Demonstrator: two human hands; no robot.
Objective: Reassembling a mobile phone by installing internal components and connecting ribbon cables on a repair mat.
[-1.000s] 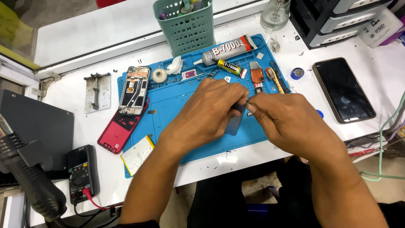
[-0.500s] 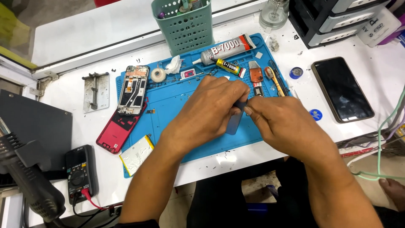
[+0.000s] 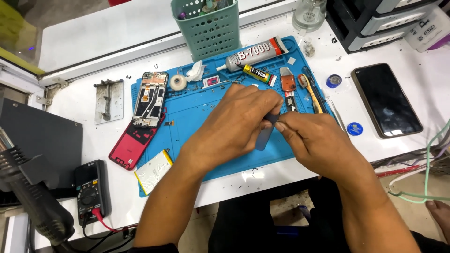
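Both my hands meet above the blue work mat. My left hand and my right hand pinch a thin dark grey strip between their fingertips; the strip hangs down between them. To the left on the mat lies an opened phone frame with its circuit boards showing, partly over a red back cover. A silver battery rests at the mat's front left corner.
Two glue tubes, a tape roll and small tools line the mat's far edge. A green basket stands behind. A black phone lies right, a multimeter and hot-air gun left, a metal clamp plate beside the mat.
My hands stay joined on the grey strip with small finger shifts; the view has moved slightly, nothing else on the table has moved.
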